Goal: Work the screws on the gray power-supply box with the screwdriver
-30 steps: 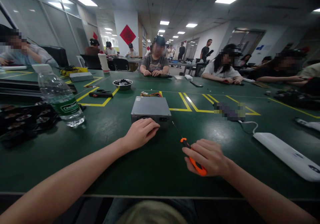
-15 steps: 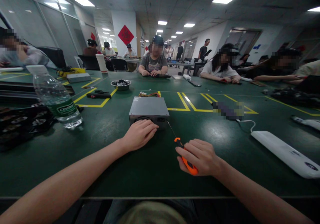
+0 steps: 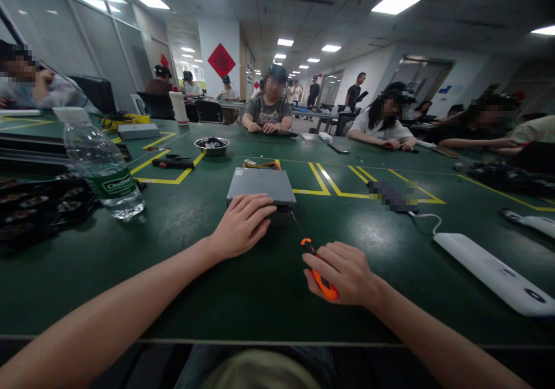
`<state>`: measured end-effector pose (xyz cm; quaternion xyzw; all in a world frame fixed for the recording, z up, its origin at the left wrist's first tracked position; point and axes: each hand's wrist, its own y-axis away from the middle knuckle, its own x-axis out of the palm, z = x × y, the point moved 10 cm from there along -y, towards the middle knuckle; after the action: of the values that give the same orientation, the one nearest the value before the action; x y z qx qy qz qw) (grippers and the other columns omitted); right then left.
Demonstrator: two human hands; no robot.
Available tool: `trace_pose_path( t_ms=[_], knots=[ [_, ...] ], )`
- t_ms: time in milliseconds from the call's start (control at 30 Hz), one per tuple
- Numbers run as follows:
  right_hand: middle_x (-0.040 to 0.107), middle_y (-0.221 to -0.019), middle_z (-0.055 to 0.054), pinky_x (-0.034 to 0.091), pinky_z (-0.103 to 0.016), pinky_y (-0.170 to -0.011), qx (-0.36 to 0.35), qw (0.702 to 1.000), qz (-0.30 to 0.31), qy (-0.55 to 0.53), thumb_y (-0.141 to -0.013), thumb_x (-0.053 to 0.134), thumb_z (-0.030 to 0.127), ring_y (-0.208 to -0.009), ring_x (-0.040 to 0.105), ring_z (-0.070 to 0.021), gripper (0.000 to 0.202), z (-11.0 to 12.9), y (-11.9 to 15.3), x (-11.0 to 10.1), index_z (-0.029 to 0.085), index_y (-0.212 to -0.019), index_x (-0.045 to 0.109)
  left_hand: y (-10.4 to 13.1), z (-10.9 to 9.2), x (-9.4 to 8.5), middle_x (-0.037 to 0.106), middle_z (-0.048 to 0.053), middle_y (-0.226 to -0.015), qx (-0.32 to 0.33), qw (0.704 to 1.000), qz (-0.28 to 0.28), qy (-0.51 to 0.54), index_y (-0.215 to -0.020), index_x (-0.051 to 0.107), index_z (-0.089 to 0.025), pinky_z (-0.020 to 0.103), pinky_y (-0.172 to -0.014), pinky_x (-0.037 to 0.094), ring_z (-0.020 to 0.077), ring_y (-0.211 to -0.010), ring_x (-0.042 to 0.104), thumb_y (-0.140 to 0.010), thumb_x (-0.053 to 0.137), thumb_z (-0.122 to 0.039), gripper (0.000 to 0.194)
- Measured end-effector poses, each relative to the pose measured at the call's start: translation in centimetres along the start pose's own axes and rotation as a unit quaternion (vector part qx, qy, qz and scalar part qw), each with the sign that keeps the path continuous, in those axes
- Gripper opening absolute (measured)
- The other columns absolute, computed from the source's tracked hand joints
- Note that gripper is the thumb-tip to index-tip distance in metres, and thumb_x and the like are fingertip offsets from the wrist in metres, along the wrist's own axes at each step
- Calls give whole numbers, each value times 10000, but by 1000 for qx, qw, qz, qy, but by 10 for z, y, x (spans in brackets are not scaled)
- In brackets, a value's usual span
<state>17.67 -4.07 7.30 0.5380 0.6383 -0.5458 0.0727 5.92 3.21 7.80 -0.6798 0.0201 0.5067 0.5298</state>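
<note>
A grey metal box with coloured wires at its back lies flat on the green table. My left hand rests against the box's near side, its fingers stretched over the front top edge, covering much of the near face. Wrapped round the orange and black handle of a screwdriver is my right hand. The thin shaft points up and left, its tip by the box's near right corner; whether it touches is too small to tell.
On the green table, a water bottle and dark parts are at the left. Behind stand a metal bowl and black tool. A white device lies right. Other people sit across the table.
My left hand has moved up from the box's near face onto its front top edge. My right hand keeps hold of the screwdriver, nearly in the same place.
</note>
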Motion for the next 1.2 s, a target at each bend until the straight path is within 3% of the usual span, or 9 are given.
trace_pose_path(
  t_ms=[233,333,433,667,867,967,1100,1200],
  knots=[
    [584,-671,-7,380,-226,-527,29,1000,5,2,-789,517,231,-572,505,-102,172,-4,0,5,144,-920,585,-1,14,-1,441,90,-1364,-40,997,-3,-73,-1263,450,-189,449,-1065,246,240,-1305,325,-869,425,-221,397],
    [587,-678,-10,385,-225,-543,48,999,1,-1,-798,515,233,-575,501,-100,121,-6,-1,3,149,-862,575,-2,19,4,392,108,-1399,-60,994,16,-92,-1317,391,-161,448,-1070,236,246,-1309,319,-875,415,-239,449],
    [585,-670,-8,380,-218,-552,58,998,6,17,-814,510,210,-581,504,-95,90,-2,-2,0,160,-814,585,-1,23,11,425,115,-1376,-75,992,37,-92,-1320,387,-142,434,-1041,276,246,-1263,384,-882,403,-256,454],
    [628,-837,-76,415,-239,-631,139,986,38,85,-843,496,109,-691,574,-127,203,12,-6,-10,122,-1020,594,1,26,14,487,94,-1323,-86,992,47,-80,-1278,435,-156,422,-979,320,243,-1213,428,-882,392,-255,410],
    [598,-625,-2,381,-224,-509,258,960,8,110,-890,478,315,-524,554,-107,215,-9,-14,-28,130,-894,587,1,27,13,482,87,-1328,-89,992,53,-67,-1269,442,-161,414,-983,316,238,-1216,423,-877,401,-245,404],
    [603,-726,-33,400,-213,-487,285,953,30,93,-909,400,366,-551,560,-110,286,-9,-14,-24,134,-919,568,1,27,12,485,91,-1325,-88,993,51,-59,-1273,440,-168,415,-981,319,236,-1220,419,-873,407,-239,407],
    [561,-904,-102,481,-233,-548,294,953,29,68,-907,343,267,-676,586,-138,246,1,-14,-21,129,-983,532,1,28,10,496,93,-1312,-86,994,47,-50,-1276,438,-173,421,-978,321,237,-1210,429,-869,411,-236,414],
    [561,-871,-87,488,-230,-549,320,945,-3,69,-915,334,217,-690,593,-142,210,-1,-11,-25,144,-1006,508,0,27,9,498,92,-1311,-82,995,46,-45,-1272,441,-166,417,-975,321,236,-1209,429,-867,411,-231,412]
  ],
)
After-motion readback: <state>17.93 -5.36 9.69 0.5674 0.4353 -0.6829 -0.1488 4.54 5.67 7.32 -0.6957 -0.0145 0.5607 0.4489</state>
